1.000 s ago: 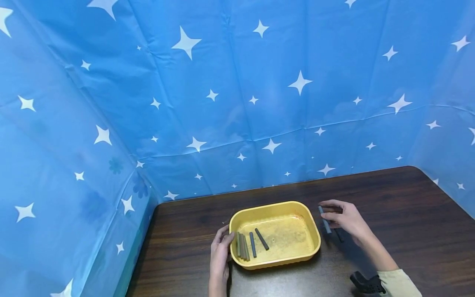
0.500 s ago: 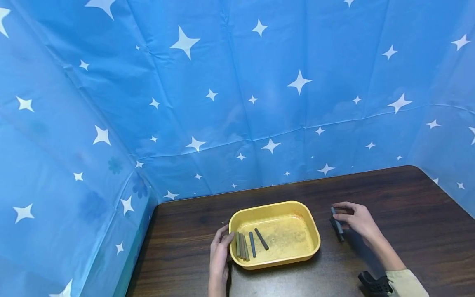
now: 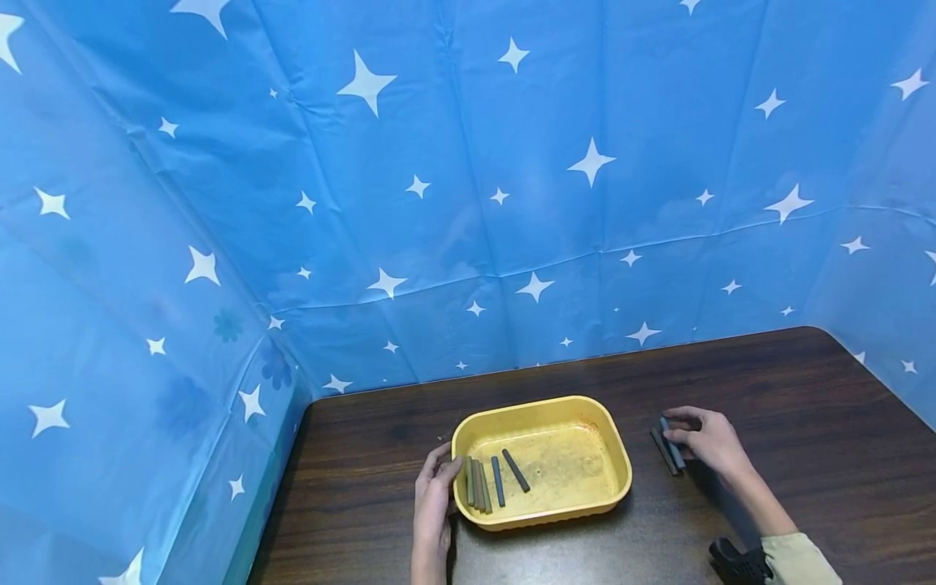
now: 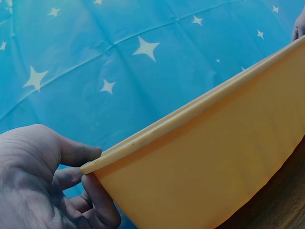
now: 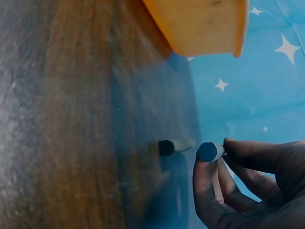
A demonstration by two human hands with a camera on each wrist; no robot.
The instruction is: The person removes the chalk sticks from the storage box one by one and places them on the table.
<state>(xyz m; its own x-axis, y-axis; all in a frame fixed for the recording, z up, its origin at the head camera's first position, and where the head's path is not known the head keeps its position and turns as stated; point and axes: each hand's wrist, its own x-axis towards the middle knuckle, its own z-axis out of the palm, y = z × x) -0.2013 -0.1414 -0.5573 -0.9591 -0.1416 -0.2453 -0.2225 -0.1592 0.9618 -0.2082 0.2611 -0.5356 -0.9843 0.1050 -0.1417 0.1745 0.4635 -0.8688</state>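
Note:
My right hand (image 3: 708,443) pinches a blue-grey stick (image 3: 673,445) between thumb and fingers, right of the yellow tray (image 3: 574,475). In the right wrist view this stick (image 5: 208,152) shows a blue six-sided end. A dark stick (image 3: 663,452) lies on the table just left of it. My left hand (image 3: 434,497) grips the tray's left end; in the left wrist view its thumb and fingers pinch the rim (image 4: 143,136). Inside the tray, several greenish and brownish sticks (image 3: 478,486) lie side by side at the left, with a blue stick (image 3: 499,482) and a slanted dark stick (image 3: 516,470) nearby.
A dark wood table (image 3: 358,479) carries everything. Behind and to the left hangs a blue curtain (image 3: 468,203) with white stars, meeting the table's back edge. A black strap-like device (image 3: 737,562) sits at my right wrist by the pale sleeve (image 3: 800,559).
My right hand has moved right, away from the tray, with the blue-grey stick, and a little lower. It now holds it beside the dark stick. My left hand and the tray stay put.

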